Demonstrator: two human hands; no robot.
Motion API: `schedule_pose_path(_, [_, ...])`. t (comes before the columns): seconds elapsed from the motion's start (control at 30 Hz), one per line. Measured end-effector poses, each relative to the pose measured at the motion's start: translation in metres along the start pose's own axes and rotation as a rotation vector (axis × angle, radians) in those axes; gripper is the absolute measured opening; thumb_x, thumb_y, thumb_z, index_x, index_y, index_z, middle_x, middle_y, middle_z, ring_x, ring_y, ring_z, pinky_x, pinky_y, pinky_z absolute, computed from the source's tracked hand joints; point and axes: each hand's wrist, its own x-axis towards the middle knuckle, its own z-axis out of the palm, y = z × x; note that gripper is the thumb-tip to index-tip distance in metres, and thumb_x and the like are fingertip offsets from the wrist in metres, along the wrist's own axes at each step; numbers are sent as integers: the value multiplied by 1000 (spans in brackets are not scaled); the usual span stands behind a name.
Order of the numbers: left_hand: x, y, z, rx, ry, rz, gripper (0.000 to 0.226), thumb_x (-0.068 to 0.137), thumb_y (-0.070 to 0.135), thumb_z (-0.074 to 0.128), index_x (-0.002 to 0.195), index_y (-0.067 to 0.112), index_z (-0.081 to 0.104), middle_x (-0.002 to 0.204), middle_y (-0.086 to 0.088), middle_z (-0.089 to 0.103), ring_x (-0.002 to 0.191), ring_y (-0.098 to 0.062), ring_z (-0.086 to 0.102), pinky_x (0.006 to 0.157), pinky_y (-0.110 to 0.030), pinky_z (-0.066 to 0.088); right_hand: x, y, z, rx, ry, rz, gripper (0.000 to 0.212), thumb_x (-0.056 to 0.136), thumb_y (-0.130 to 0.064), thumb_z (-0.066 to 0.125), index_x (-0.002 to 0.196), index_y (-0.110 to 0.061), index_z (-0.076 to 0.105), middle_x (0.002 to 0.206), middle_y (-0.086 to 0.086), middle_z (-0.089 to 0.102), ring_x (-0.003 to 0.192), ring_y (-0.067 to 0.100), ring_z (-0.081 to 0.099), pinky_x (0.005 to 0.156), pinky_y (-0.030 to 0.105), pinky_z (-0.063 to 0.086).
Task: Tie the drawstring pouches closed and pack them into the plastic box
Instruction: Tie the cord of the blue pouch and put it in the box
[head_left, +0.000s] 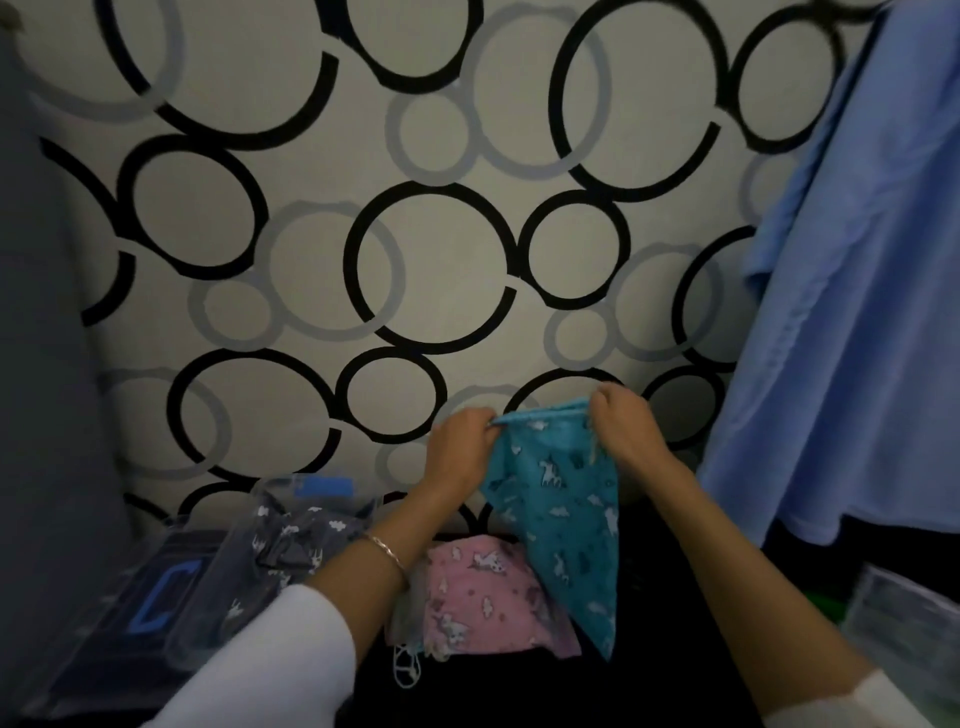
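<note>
Head view, both hands, left hand, right hand, pinching teal pouch top corners

It looked like a room in a home: wallpaper printed with black and grey rings covered the wall, and a pale blue garment hung at the right.

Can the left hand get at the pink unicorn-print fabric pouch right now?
Probably, once freed: the left hand pinches the teal unicorn-print fabric pouch by its top edge; the pink unicorn-print fabric pouch lies mostly exposed below.
</note>
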Motion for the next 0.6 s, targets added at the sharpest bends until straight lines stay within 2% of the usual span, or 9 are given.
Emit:
schedule_pose_path(0.1, [12,14,-15,-115,25,31,26,98,29,51,76,17,60,68,9,53,62,-10,51,48,-23,27,2,-6,-12,120,34,-4,23,94,-17,40,74,-9,47,72,5,53,65,19,47,55,31,33])
schedule_pose_path(0.17, [18,18,-26,-115,41,38,30,98,32,50,73,16,57,68,8,52,62,-11,50,48,-26,26,2,-8,-17,145,60,-35,18,93,-11,41,82,-2,52,79,11,57,70,21,50,58,33,37])
schedule_pose_path(0.23, [22,19,-37,-113,58,48,30,97,36,50,74,19,59,68,8,53,62,-9,49,50,-27,28,1,-8,-19,184,112,-64,15,92,-4,42,88,1,56,85,11,58,77,22,53,63,34,40])
schedule_pose_path(0.33, [22,19,-55,-68,85,89,27,96,39,52,80,21,64,71,10,54,65,-6,50,54,-27,35,0,-6,-18,251,185,-67,18,93,-1,46,92,-5,63,90,5,60,80,16,56,61,25,42])
schedule_pose_path(0.5, [8,9,-71,40,65,197,28,95,43,53,85,22,68,82,9,49,78,-8,48,59,-25,33,-2,6,3,316,115,4,23,96,-6,49,106,-5,70,97,4,67,88,15,62,68,19,45])
schedule_pose_path(0.6, [-9,-6,-64,269,4,228,37,96,47,49,76,18,63,81,6,48,78,-14,49,63,-29,34,-13,16,25,279,28,117,24,98,-9,47,97,-1,70,89,10,68,79,20,62,69,29,50])
